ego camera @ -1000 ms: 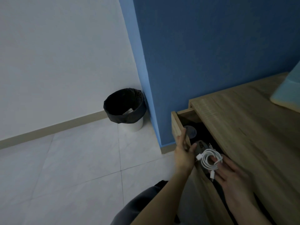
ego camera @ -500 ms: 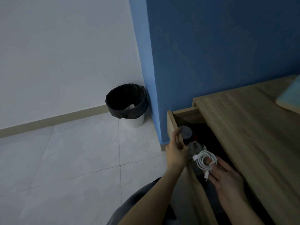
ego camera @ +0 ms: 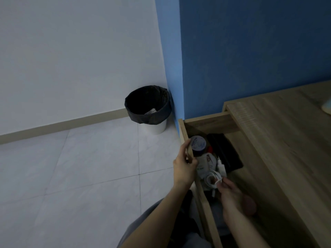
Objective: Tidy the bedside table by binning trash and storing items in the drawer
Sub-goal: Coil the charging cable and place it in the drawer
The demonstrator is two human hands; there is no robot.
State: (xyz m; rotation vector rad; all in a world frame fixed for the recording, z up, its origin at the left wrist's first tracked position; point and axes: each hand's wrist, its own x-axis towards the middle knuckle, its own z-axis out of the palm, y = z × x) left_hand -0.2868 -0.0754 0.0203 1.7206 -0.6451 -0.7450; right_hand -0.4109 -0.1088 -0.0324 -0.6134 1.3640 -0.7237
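Holding a coiled white cable (ego camera: 208, 182) inside the open drawer (ego camera: 211, 124).
The right hand (ego camera: 232, 196) pinches the cable beside a white charger plug (ego camera: 222, 168); the left hand (ego camera: 184, 167) grips the drawer front. The bin (ego camera: 157, 127) stands against the blue wall (ego camera: 250, 59).

The left hand (ego camera: 184, 170) and the right hand (ego camera: 232, 196) are both bare; each joins a bare forearm, uncovered as far as the near edge of the view; near and left of the arms a leg (ego camera: 138, 230) is clad in plain grey fabric, smooth and unpatterned; whether trousers or shorts cannot be told; a darker patch of cloth (ego camera: 186, 213) shows just right of it, too dim to make out.
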